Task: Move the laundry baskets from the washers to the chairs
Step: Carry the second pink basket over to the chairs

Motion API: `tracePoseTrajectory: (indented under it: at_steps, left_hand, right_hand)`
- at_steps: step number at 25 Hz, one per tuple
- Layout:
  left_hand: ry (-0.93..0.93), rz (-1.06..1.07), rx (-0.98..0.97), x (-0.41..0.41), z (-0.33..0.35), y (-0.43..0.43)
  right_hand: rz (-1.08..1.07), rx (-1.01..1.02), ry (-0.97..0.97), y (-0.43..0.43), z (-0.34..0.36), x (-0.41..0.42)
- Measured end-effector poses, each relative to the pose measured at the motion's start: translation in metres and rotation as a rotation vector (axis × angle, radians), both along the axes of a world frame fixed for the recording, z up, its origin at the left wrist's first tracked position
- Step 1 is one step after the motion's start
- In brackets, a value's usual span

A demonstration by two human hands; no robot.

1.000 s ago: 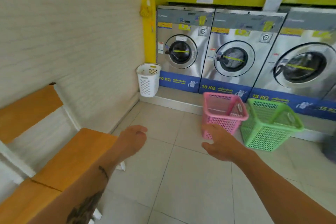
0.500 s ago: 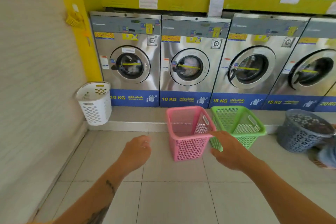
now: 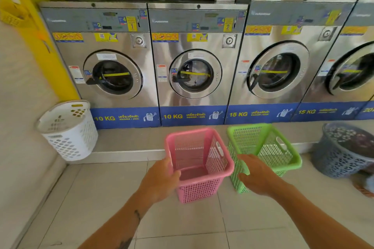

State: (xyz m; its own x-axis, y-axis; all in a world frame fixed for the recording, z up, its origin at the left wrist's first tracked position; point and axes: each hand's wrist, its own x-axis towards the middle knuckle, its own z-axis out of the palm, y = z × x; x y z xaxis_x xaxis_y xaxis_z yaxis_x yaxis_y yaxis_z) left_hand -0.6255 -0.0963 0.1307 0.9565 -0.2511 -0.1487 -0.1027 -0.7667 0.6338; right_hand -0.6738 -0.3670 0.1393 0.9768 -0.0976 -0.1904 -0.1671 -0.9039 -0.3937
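Observation:
An empty pink laundry basket (image 3: 199,188) stands on the tiled floor in front of the washers (image 3: 194,75). A green basket (image 3: 265,143), also empty, sits right beside it. My left hand (image 3: 162,178) is at the pink basket's near left corner, thumb hooked over the rim and fingers hidden below it. My right hand (image 3: 257,176) hovers with fingers apart just right of the pink basket's rim, in front of the green basket's near left corner. No chairs are in view.
A white round basket (image 3: 68,141) leans in the left corner against the wall. A grey basket (image 3: 340,157) full of laundry sits at the right. A raised step (image 3: 129,139) runs along the base of the washers.
I have turned away from the bench and come closer to the washers. Both hands have reached forward, and my left hand has come onto the pink basket's rim.

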Motion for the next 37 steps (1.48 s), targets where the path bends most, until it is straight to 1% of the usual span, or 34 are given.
tracePoseTrajectory:
  at_steps: [5,9,15,18,21,24,26,30,33,35,37]
  left_hand:
    - [0.076,0.136,0.194,0.07,-0.045,-0.028]
    - [0.107,0.148,0.337,0.136,-0.089,-0.044]
    - [0.129,0.164,0.406,0.235,-0.158,-0.056]
    - [0.148,0.142,0.465,0.279,-0.186,-0.059]
    - [0.124,0.032,0.529,0.316,-0.206,-0.062]
    - [0.076,-0.039,0.532,0.35,-0.243,-0.063]
    - [0.08,-0.057,0.55,0.369,-0.276,-0.06]
    - [0.177,0.017,0.58,0.391,-0.36,-0.053]
    - [0.26,0.088,0.548,0.391,-0.414,-0.054]
    - [0.257,0.102,0.533,0.386,-0.435,-0.058]
    - [0.22,0.136,0.51,0.381,-0.448,-0.059]
  right_hand:
    - [0.007,0.034,0.082,-0.047,-0.022,0.089]
    - [0.047,0.011,0.18,-0.067,-0.057,0.151]
    - [0.014,-0.075,0.35,-0.106,-0.112,0.236]
    - [-0.008,-0.161,0.443,-0.126,-0.139,0.273]
    - [-0.021,-0.198,0.51,-0.135,-0.163,0.307]
    - [-0.051,-0.118,0.491,-0.132,-0.199,0.345]
    - [-0.049,-0.073,0.46,-0.128,-0.236,0.371]
    - [-0.087,-0.001,0.447,-0.124,-0.325,0.408]
    - [-0.14,0.026,0.438,-0.127,-0.383,0.422]
    - [-0.18,0.046,0.412,-0.127,-0.404,0.429]
    - [-0.158,-0.021,0.369,-0.131,-0.419,0.432]
